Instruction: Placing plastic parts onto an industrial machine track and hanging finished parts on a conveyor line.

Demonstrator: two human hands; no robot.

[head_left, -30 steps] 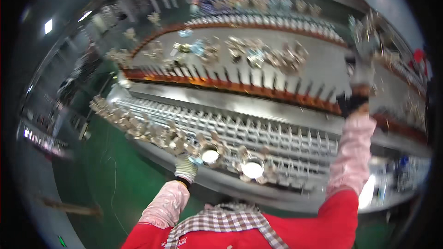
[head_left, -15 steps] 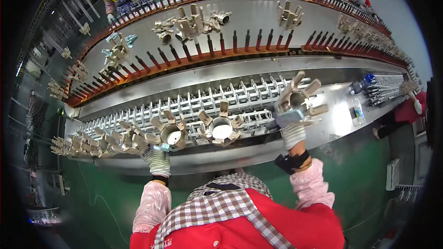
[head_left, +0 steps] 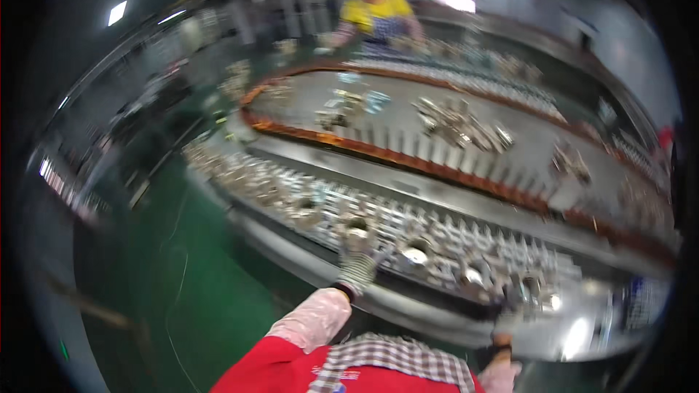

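Observation:
My left hand (head_left: 357,266), in a striped glove, is at the near side of a pronged metal cup (head_left: 357,227) in the front row. Motion blur hides whether its fingers grip the cup. At the lower right, my right hand (head_left: 507,314) is smeared and partly dark, close to another pronged metal piece (head_left: 535,285); its fingers cannot be made out. Between the hands stand more pronged cups, one with a bright round inside (head_left: 416,253). Behind them run rows of light metal racks (head_left: 466,241).
An oval line with an orange-brown edge (head_left: 364,143) and upright pins lies beyond. Loose metal pieces (head_left: 462,124) and light blue items (head_left: 375,102) rest on its grey top. A co-worker in yellow (head_left: 378,11) stands across it. Green floor (head_left: 211,269) lies to the left.
The view has swung left and up, shifting the bench rightward and down, with heavy blur. The pronged piece raised in my right hand now appears low, near the front row.

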